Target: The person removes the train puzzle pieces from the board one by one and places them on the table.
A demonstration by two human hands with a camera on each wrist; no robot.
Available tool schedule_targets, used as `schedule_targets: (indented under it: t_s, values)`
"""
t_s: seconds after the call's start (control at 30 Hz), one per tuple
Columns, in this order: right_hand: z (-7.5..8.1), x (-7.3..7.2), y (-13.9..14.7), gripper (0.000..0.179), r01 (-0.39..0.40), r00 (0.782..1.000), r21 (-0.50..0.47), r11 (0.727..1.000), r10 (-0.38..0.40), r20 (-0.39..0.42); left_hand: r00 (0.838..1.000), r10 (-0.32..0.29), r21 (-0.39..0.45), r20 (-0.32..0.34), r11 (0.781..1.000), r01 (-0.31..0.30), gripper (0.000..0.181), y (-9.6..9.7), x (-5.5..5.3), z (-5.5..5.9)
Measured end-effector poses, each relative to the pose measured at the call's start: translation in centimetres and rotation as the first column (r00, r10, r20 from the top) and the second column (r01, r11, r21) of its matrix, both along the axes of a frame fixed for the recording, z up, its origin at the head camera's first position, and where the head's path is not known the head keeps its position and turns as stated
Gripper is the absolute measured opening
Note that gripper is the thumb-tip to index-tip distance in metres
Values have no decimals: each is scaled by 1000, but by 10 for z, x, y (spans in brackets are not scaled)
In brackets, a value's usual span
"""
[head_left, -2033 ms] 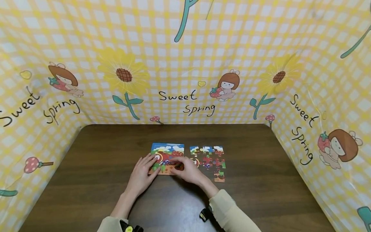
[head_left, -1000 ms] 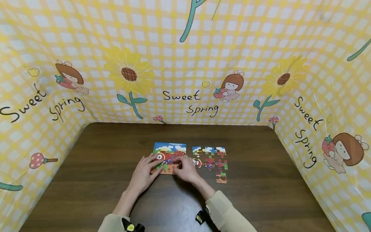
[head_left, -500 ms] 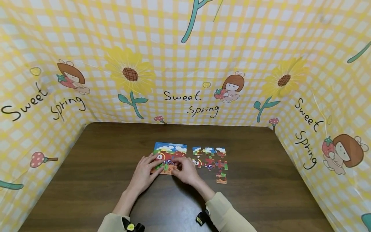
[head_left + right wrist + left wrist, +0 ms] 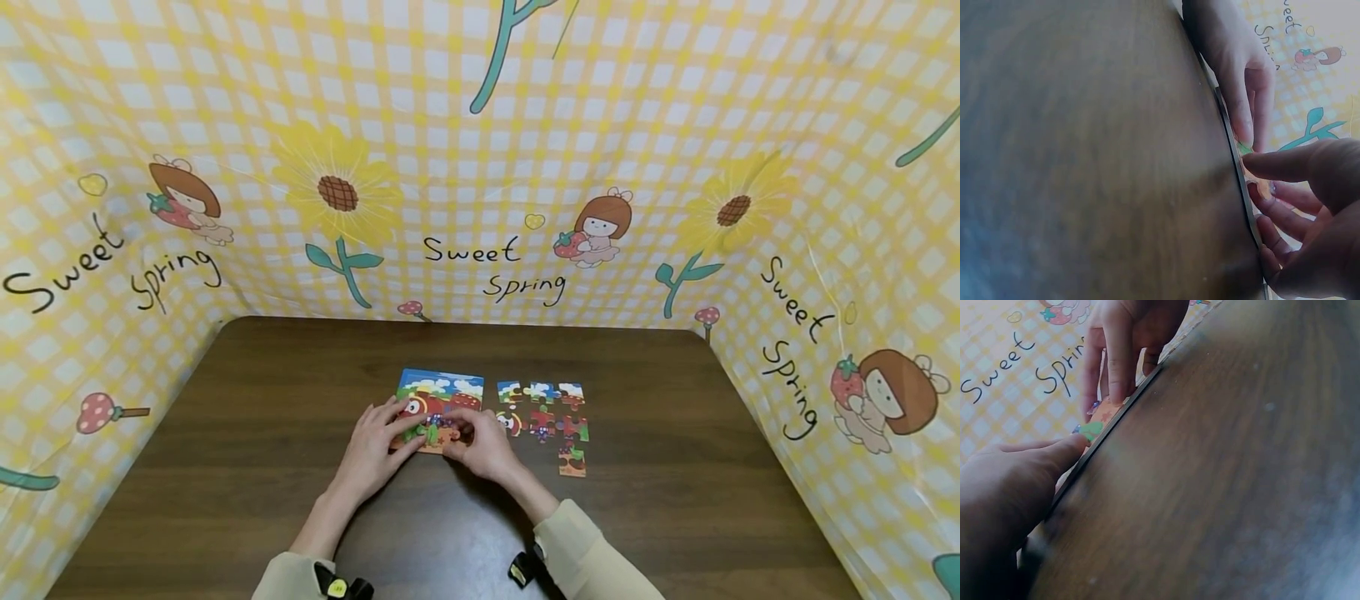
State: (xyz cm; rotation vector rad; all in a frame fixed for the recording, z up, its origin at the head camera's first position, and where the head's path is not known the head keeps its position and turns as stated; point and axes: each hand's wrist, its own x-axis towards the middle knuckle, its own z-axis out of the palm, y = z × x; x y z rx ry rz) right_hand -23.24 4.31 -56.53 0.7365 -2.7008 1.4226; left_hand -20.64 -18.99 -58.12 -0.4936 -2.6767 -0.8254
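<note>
A picture puzzle board [image 4: 442, 383] with blue sky, clouds and a red figure lies on the brown table, partly covered by both hands. My left hand [image 4: 369, 448] rests on its left side, fingers extended across the picture and thumb at the front edge. In the left wrist view, that thumb touches a green-printed part [image 4: 1091, 430] of the board. At the lower right of the board, my right hand [image 4: 486, 446] pinches an orange puzzle piece [image 4: 1264, 189] between thumb and fingers. Most of this piece is hidden behind the fingers.
Right of the board, several loose puzzle pieces lie in rows, among them a red one [image 4: 542, 422] and an orange-and-green one [image 4: 572, 461]. A yellow checked cloth [image 4: 480, 167] walls the wooden table [image 4: 660, 467] at the back and sides.
My right hand has shifted slightly at the board's lower right corner, its fingers changing their hold on the piece. The left hand stays in place. The head view has swung a little.
</note>
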Motion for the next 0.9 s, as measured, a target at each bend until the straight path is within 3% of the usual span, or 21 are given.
schedule_targets:
  t_s: [0.07,0.23,0.53,0.9]
  values:
    - [0,0,1,43,-27,999,5,1000,28,-38,1000,3,0,11,1000,-3,41,0,0,0]
    - [2,2,1,42,-36,998,29,999,37,-42,1000,7,-11,28,1000,-7,39,-1,0,0]
    - [9,5,-4,41,15,991,-72,997,-5,135,998,11,-6,55,1000,-11,37,-1,1,0]
    - [19,6,13,44,-11,989,-177,984,37,143,1000,16,-7,23,1000,-16,40,0,1,0]
